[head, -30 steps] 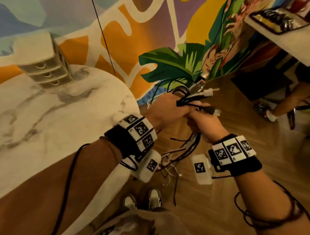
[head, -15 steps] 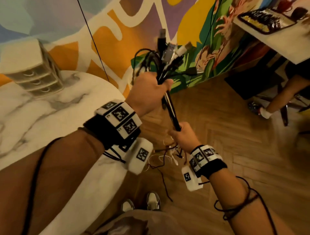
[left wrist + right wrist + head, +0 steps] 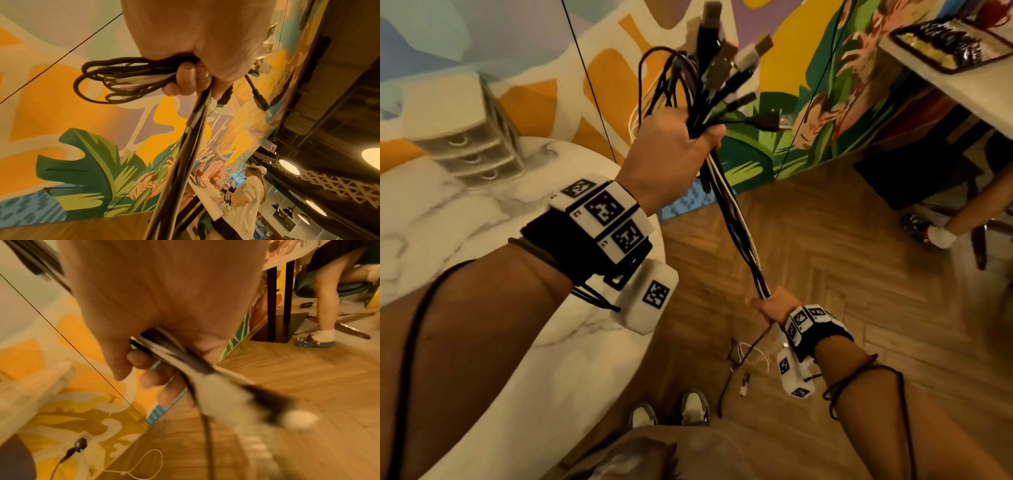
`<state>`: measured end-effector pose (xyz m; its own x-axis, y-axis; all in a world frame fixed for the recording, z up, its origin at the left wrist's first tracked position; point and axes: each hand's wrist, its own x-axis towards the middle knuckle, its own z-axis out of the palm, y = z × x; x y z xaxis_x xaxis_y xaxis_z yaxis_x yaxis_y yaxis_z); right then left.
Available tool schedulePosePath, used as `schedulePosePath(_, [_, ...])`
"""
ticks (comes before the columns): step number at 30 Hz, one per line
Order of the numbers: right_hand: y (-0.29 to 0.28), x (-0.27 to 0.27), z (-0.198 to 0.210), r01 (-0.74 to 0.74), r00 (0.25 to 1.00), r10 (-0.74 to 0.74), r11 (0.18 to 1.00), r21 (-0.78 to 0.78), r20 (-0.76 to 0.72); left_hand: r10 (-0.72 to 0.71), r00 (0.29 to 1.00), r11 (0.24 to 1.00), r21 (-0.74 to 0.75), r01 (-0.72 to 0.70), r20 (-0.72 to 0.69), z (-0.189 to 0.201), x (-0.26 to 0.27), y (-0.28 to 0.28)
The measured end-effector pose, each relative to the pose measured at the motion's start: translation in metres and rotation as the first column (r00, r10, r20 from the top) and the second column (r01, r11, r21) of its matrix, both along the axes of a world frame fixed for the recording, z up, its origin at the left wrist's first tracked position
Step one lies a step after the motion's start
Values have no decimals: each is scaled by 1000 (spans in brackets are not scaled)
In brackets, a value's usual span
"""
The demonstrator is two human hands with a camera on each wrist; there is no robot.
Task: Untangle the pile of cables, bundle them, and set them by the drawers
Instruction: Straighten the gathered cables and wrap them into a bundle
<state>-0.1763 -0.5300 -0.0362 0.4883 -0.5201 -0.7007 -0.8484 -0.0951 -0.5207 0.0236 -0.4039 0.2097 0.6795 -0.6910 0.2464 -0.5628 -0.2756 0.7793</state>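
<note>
A bundle of black and white cables (image 3: 736, 222) stretches taut between my two hands above the floor. My left hand (image 3: 674, 150) is raised and grips the bundle near its plug ends (image 3: 719, 58), which fan upward; loops (image 3: 115, 81) stick out beside the fist (image 3: 197, 68). Lower down, my right hand (image 3: 774, 305) is closed round the cables (image 3: 176, 358), and loose tails (image 3: 743, 356) dangle below it toward the floor. The small white set of drawers (image 3: 458, 137) stands on the marble table (image 3: 448, 219) at the far left.
A painted mural wall (image 3: 791, 137) runs behind the hands. A second table (image 3: 962, 85) with a tray (image 3: 941, 44) stands at the upper right, where another person's leg (image 3: 969, 212) shows. My shoes (image 3: 691, 407) are on the wooden floor (image 3: 859, 274).
My left hand has risen with the plug ends while my right hand has slid down along the cables, drawing the bundle out straight and long.
</note>
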Motion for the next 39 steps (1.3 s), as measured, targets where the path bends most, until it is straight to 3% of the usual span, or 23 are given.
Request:
schedulePosePath(4, [-4, -8, -2, 64, 998, -62, 997, 52, -33, 30, 1000, 999, -29, -30, -1, 16, 9, 7])
schedulePosePath(7, [-6, -5, -2, 302, 938, -325, 937, 177, 119, 36, 999, 997, -67, -38, -23, 19, 11, 10])
schedulePosePath(9, [-7, -4, -6, 371, 902, -404, 905, 207, 153, 37, 998, 995, -94, -42, -52, 19, 12, 11])
schedulePosePath(13, [-7, -13, -19, 166, 986, -161, 970, -175, 43, 45, 998, 995, -93, -48, -36, 15, 11, 12])
schedulePosePath(20, [-2, -9, -20, -228, 973, 219, 955, -187, -70, -71, 989, 993, -107, 58, -126, -17, -6, 10])
schedulePosePath(22, [-5, 6, -3, -216, 967, 239, 953, -213, 87, -93, 983, 993, -81, 81, -159, -27, -12, 7])
schedulePosePath(23, [-6, 13, 15, -138, 954, 187, 968, -211, 232, -101, 980, 994, -63, 91, -170, -32, -14, 6])
schedulePosePath(24, [-6, 21, 36, -40, 907, 111, 983, -179, 406, -104, 977, 994, -42, 98, -184, -36, -16, 5])
schedulePosePath(26, [-4, 35, 84, 42, 733, 27, 995, -85, 679, -110, 969, 994, -10, 111, -220, -43, -20, 3])
schedulePosePath(28, [6, 51, 128, -94, 645, 70, 995, -12, 761, -108, 962, 994, -12, 109, -252, -51, -24, 0])
schedulePosePath(31, [31, 74, 151, -244, 669, 240, 965, -96, 703, -125, 946, 992, -3, 130, -299, -57, -29, -3])
schedulePosePath(34, [41, 82, 141, -179, 682, 276, 961, -212, 677, -115, 945, 987, 72, 144, -305, -56, -29, -1])
schedulePosePath(37, [27, 75, 124, 97, 742, 57, 977, -191, 668, -49, 970, 979, 183, 94, -237, -52, -19, 12])
schedulePosePath(39, [9, 62, 105, 266, 772, -85, 943, -199, 630, 8, 981, 984, 174, 26, -194, -46, -9, 21])
